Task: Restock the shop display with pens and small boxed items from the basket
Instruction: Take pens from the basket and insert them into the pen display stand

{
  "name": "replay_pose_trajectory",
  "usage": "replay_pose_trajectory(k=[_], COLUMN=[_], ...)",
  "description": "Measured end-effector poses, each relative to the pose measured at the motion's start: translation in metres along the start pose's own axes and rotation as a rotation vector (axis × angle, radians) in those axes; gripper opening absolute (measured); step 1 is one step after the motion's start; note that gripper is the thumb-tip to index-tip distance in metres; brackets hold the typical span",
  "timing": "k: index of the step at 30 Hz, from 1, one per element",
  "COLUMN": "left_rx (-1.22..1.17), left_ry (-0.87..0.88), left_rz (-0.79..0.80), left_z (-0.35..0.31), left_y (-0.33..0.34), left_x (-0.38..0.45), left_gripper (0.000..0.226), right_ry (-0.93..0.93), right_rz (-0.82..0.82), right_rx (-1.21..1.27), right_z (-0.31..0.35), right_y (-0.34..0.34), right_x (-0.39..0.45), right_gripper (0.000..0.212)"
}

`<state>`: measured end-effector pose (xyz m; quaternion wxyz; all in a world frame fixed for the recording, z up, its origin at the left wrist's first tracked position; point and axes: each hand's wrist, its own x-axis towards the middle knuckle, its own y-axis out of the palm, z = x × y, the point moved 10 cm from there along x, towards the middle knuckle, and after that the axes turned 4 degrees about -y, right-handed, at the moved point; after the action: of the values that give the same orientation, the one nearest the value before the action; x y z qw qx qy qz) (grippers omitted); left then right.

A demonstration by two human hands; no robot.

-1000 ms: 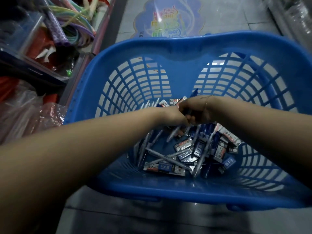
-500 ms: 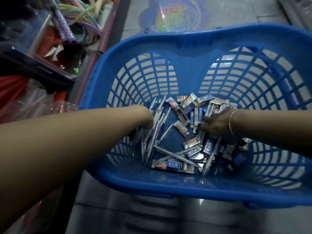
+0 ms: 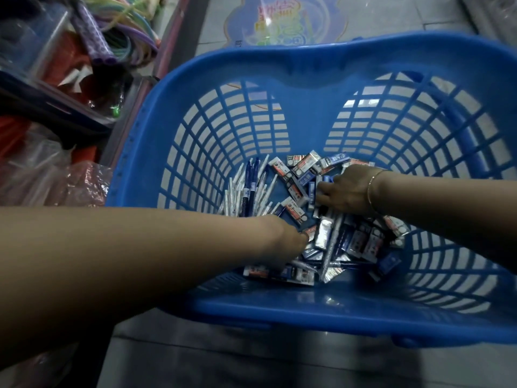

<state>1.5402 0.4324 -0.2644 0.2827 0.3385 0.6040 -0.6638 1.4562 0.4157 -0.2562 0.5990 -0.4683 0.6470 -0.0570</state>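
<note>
A blue plastic basket [image 3: 307, 63] stands on the floor below me. At its bottom left a bundle of white and dark blue pens [image 3: 246, 189] leans on the wall. Several small red-white and blue-white boxes [image 3: 305, 166] lie scattered over the middle and right. My left hand [image 3: 288, 242] reaches down into the boxes near the front, just right of the pens, with its fingers hidden under the wrist. My right hand [image 3: 347, 191], a thin bracelet on the wrist, lies among the boxes at the centre right. Its fingertips are curled onto a small blue-white box [image 3: 312, 191].
A shop shelf on the left holds coloured hoops and purple tubes [image 3: 117, 37]. Clear plastic bags [image 3: 56, 175] are piled below it, close to the basket's left rim. A colourful floor sticker [image 3: 279, 21] lies beyond the basket on grey tiles.
The hands, joined over the basket a second ago, have parted. The pen bundle now rests at the bottom left, my left hand has moved to the front boxes, and my right hand has dropped onto the boxes.
</note>
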Motion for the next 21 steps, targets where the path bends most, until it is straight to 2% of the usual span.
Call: replay_pose_trajectory(k=[5,12,15,18,21], left_rx=[-0.101,-0.373,-0.463,-0.639,-0.926], left_ry=[-0.028,-0.102,-0.159,-0.251,-0.417], left_rz=[0.128,0.134,0.138,0.118,0.075], left_z=[0.002,0.018,0.027,0.057,0.107], left_y=[0.014,0.012,0.005,-0.012,-0.017], left_x=[0.007,0.006,0.003,-0.007,-0.02], left_gripper=[0.031,0.027,0.013,0.024,0.023], right_ry=[0.063,0.119,0.104,0.041,-0.018], right_rz=[-0.084,-0.012,-0.008,-0.001,0.031], right_rx=[-0.032,-0.054,-0.036,-0.027,-0.028], right_z=[-0.012,-0.013,-0.013,-0.008,0.0], right_y=[-0.009,0.001,0.002,0.007,0.009], right_x=[-0.001,0.006,0.005,0.005,0.007], right_gripper=[0.038,0.039,0.043,0.043,0.038])
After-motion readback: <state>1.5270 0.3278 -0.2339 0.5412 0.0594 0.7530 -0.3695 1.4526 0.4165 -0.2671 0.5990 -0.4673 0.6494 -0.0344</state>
